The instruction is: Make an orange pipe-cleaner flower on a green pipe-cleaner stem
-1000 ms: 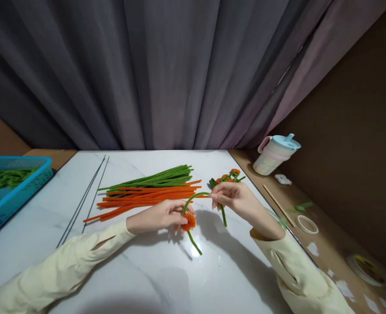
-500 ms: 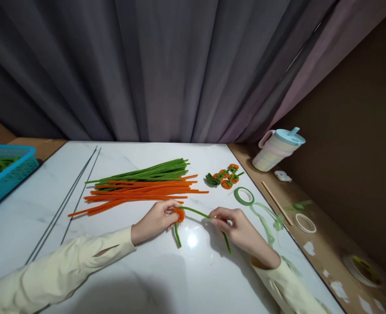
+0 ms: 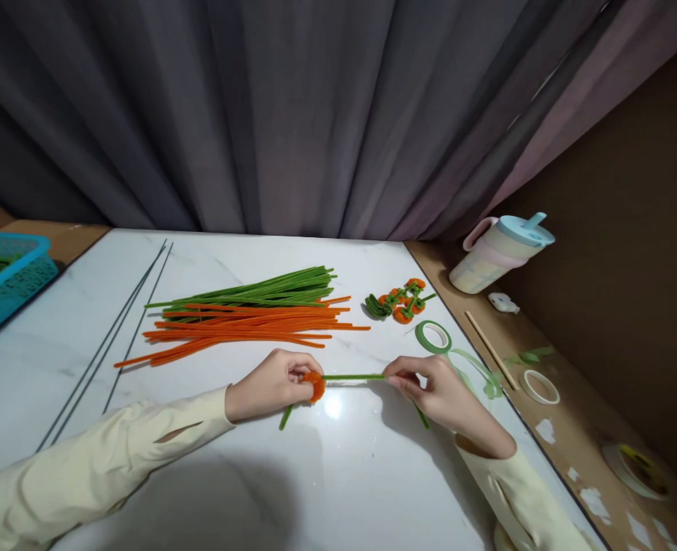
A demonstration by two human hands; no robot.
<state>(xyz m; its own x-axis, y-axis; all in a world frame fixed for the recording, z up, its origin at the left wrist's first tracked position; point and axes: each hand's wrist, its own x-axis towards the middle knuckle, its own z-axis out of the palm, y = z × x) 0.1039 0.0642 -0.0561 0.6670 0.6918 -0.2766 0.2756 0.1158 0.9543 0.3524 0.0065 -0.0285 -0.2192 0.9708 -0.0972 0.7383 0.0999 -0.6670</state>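
The left hand (image 3: 275, 385) pinches an orange puff (image 3: 316, 387) in its fingers, and the right hand (image 3: 439, 386) pinches a green stem (image 3: 353, 376) the same way. The stem runs straight between the hands, in between the surface's (image 3: 350, 490) left and right edges. Flowers (image 3: 403, 314) and tape (image 3: 420, 337) lie near the right edge.

Over the smooth, glossy tabletop (image 3: 355, 482) I am holding a matt, fuzzy stem (image 3: 353, 376) and a fluffy bloom (image 3: 316, 387); behind the tabletop a matt cloth curtain (image 3: 292, 122) is hanging, left of the tabletop a plastic basket (image 3: 25, 287) is standing.
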